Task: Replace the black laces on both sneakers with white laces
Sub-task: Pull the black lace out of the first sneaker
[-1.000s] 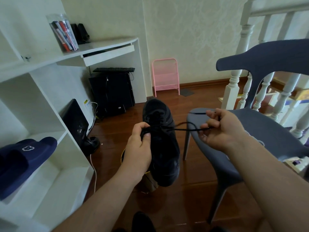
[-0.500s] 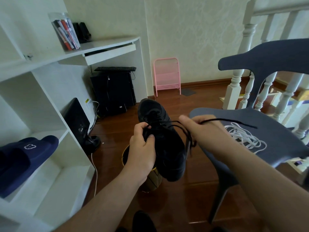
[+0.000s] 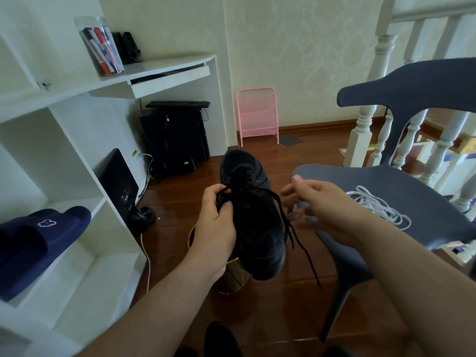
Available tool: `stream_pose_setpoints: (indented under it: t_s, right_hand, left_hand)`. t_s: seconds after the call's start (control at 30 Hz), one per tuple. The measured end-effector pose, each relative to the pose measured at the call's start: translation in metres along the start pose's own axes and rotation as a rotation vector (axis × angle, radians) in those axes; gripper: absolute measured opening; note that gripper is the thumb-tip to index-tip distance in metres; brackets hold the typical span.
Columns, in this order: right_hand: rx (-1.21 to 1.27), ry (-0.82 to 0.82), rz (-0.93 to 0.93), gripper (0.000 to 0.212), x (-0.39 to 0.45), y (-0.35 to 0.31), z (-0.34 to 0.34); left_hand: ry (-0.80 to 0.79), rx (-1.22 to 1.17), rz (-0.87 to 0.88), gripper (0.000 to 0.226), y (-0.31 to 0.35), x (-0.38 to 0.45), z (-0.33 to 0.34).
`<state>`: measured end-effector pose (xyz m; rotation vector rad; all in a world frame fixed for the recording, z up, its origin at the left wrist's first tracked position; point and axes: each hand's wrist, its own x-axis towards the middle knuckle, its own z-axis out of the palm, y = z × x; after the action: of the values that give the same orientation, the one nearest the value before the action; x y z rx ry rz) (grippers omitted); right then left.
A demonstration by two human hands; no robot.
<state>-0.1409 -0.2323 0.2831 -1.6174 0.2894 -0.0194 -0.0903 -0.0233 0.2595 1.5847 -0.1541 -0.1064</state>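
The person's left hand (image 3: 219, 233) grips the black fabric sneaker (image 3: 253, 215) held in the air at the middle of the view, toe pointing to 12 o'clock; its fingers (image 3: 217, 195) are curled round the shoe's side and pinch the thin black lace (image 3: 286, 222) at the eyelets. The right hand (image 3: 324, 207), at 3 o'clock of the sneaker, holds nothing: its fingers are spread apart and relaxed, close to the dangling lace but apart from it.

1 loose length of the lace hangs from the eyelets past the heel toward 5 o'clock. The tangled white laces (image 3: 378, 206) lie on the seat of the grey-blue plastic chair (image 3: 425, 186), at 3 o'clock beyond the right hand.

The sneaker looks light and soft-sided, so a grip round the midfoot (as the left hand has it) should steady it. The lace is limp and thin; it will probably slide out most easily if pinched close to an eyelet and drawn straight out, not tugged by its far end. The black lace looks partly out, and no white lace is threaded yet.
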Motion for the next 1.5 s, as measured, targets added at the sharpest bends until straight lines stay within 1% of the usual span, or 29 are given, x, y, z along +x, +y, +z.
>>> stream_pose_setpoints:
  t_s: [0.07,0.13,0.17,0.2,0.23,0.3,0.33,0.37,0.4,0.43,0.5,0.53,0.6,0.7,0.8,0.87,0.97,1.0,1.07,1.1,1.13,1.17,1.2,1.27,1.33,1.37,1.4,1.43,1.5]
  right_hand:
    - [-0.132,0.166,-0.06,0.019,0.004,0.002,-0.007]
    - [-0.311,0.346,-0.217,0.017,0.003,0.003,-0.009]
    - [-0.35,0.39,-0.308,0.012,0.001,0.001,-0.008]
    - [-0.389,0.367,-0.369,0.007,-0.002,-0.002,-0.005]
    - [-0.457,0.289,-0.381,0.011,-0.006,-0.004,-0.001]
    - [-0.668,0.11,-0.292,0.024,-0.01,-0.003,0.012]
    - [-0.778,0.07,-0.247,0.028,-0.011,0.0,0.019]
    - [-0.878,0.067,-0.228,0.031,-0.01,0.005,0.024]
    - [-0.942,0.092,-0.235,0.032,-0.008,0.01,0.028]
    - [-0.972,0.127,-0.253,0.031,-0.006,0.014,0.031]
    - [-0.975,0.187,-0.298,0.024,-0.003,0.014,0.033]
    - [-0.956,0.21,-0.313,0.021,-0.002,0.012,0.032]
    - [-0.904,0.252,-0.319,0.017,-0.001,0.009,0.032]
    - [-0.861,0.31,-0.323,0.017,-0.003,0.006,0.031]
    - [-0.812,0.376,-0.352,0.016,-0.007,0.004,0.021]
    - [-0.773,0.403,-0.384,0.013,-0.009,0.003,0.015]
    - [-0.694,0.413,-0.405,0.012,-0.014,0.003,0.013]
    - [-0.688,0.412,-0.41,0.013,-0.014,0.003,0.013]
    - [-0.704,0.405,-0.401,0.015,-0.013,0.005,0.012]
    - [-0.721,0.398,-0.392,0.016,-0.013,0.005,0.011]
    - [-0.741,0.391,-0.384,0.017,-0.012,0.006,0.011]
    - [-0.765,0.382,-0.378,0.018,-0.011,0.007,0.011]
    - [-0.788,0.368,-0.37,0.019,-0.01,0.008,0.012]
    - [-0.825,0.331,-0.351,0.024,-0.008,0.01,0.016]
    - [-0.857,0.294,-0.326,0.026,-0.006,0.012,0.022]
    - [-0.868,0.276,-0.314,0.025,-0.004,0.014,0.025]
    - [-0.879,0.262,-0.307,0.024,-0.003,0.015,0.028]
    - [-0.889,0.254,-0.306,0.023,-0.003,0.015,0.031]
    - [-0.913,0.252,-0.318,0.02,-0.003,0.017,0.036]
  left_hand:
    - [-0.001,0.005,-0.032,0.034,-0.001,0.002,-0.002]
    - [0.008,0.035,-0.058,0.035,-0.001,0.002,-0.002]
    - [0.01,0.046,-0.075,0.035,0.0,0.0,-0.001]
    - [0.006,0.05,-0.087,0.035,0.002,-0.001,0.0]
    - [0.004,0.047,-0.095,0.035,0.003,-0.001,0.001]
    - [-0.018,0.027,-0.091,0.031,0.003,-0.003,0.003]
    - [-0.035,0.012,-0.082,0.022,0.002,-0.003,0.004]
    - [-0.05,0.002,-0.07,0.009,0.002,-0.005,0.006]
    - [-0.059,0.011,-0.056,0.005,0.001,-0.007,0.007]
    - [-0.062,0.036,-0.047,0.013,-0.002,-0.006,0.008]
    - [-0.044,0.028,-0.049,0.017,-0.005,-0.004,0.007]
    - [-0.02,-0.015,-0.065,0.019,-0.004,-0.003,0.006]
    - [0.047,-0.164,-0.13,0.023,-0.002,0.0,0.004]
    - [0.168,-0.324,-0.223,0.02,0.002,0.009,-0.003]
    - [0.279,-0.336,-0.298,0.019,-0.008,0.03,-0.026]
    - [0.257,-0.271,-0.393,0.023,-0.016,0.045,-0.041]
    - [0.156,-0.184,-0.579,0.029,-0.024,0.054,-0.055]
    - [0.1,-0.123,-0.636,0.036,-0.023,0.053,-0.059]
    - [-0.026,0.097,-0.676,0.062,-0.028,0.054,-0.07]
    - [-0.059,0.238,-0.638,0.072,-0.032,0.054,-0.073]
    - [-0.055,0.369,-0.549,0.074,-0.035,0.054,-0.074]
    - [-0.02,0.465,-0.405,0.068,-0.037,0.054,-0.072]
    - [0.034,0.518,-0.223,0.057,-0.037,0.052,-0.068]
    - [0.138,0.514,0.162,0.033,-0.028,0.046,-0.055]
    - [0.142,0.522,0.488,0.017,-0.009,0.031,-0.036]
    - [0.104,0.602,0.612,0.013,-0.003,0.024,-0.029]
    - [0.057,0.725,0.706,0.013,-0.002,0.018,-0.022]
    - [0.018,0.845,0.761,0.016,-0.003,0.013,-0.015]
    - [0.012,0.956,0.752,0.02,-0.009,0.009,-0.005]
